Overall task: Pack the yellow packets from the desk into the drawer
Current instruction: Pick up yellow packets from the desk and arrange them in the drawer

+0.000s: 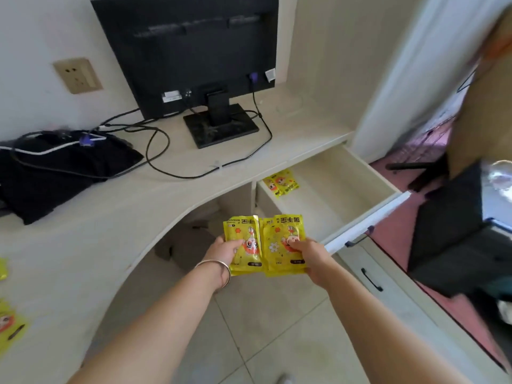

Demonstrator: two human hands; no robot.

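Both arms outstretched, left hand [225, 252] and right hand [310, 254] each pinch a yellow packet [282, 239]

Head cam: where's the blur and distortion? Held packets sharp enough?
Head view: motion smear along the right side, beyond the drawer; wide-angle bending of the desk edge and monitor; centre fairly sharp, large print on the held packets legible; faint reflections on the monitor screen; soft, even light.

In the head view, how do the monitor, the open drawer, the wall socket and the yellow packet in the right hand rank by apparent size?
1. monitor
2. drawer
3. yellow packet in the right hand, and wall socket: nearly alike; the packet is nearer the camera, so I leave them unranked.
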